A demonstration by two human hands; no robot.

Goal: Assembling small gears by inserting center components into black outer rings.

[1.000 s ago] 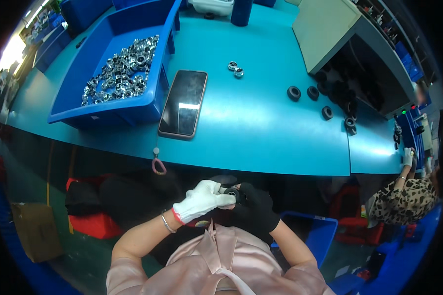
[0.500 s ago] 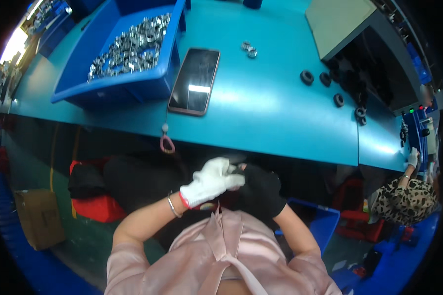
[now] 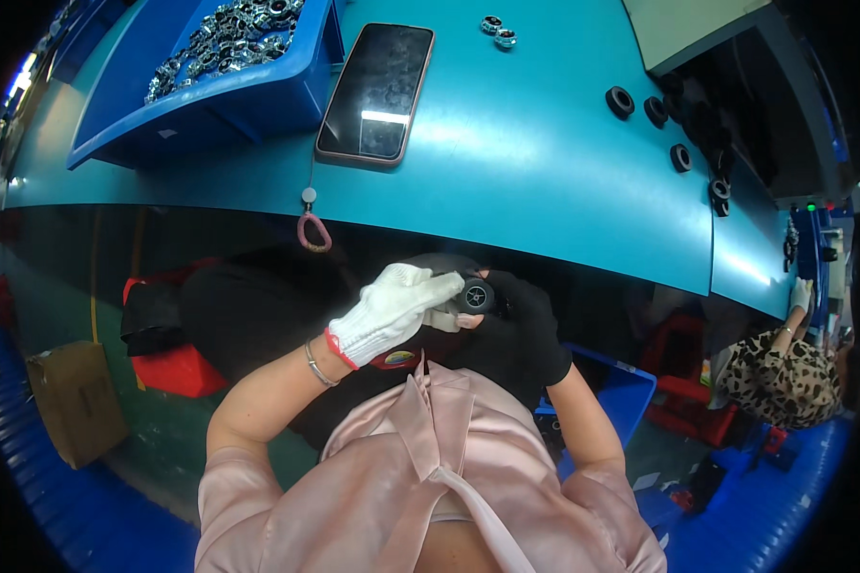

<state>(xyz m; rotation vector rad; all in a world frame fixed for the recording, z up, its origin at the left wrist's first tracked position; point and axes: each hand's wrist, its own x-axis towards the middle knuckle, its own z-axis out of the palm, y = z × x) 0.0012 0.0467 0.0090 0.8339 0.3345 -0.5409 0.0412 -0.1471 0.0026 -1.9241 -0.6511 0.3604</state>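
Both gloved hands pinch a small round black part at mid-frame, below the table edge.
Left hand [image 3: 389, 310] in a white glove and right hand [image 3: 523, 325] in a black one close around the black part [image 3: 475, 297], held close to the body, apparently for fingertip control; phone [image 3: 377, 93] and parts bin [image 3: 222, 67] lie upper left.

a teal counter [image 3: 545, 162] carries a dark phone [image 3: 376, 93] with a pink loop strap [image 3: 313, 232] hanging over the edge. beside it a blue bin [image 3: 220, 91] holds metal rings [image 3: 225, 33]. black rings [image 3: 680, 158] lie toward the right. a cardboard box [image 3: 72, 401] sits on the floor.
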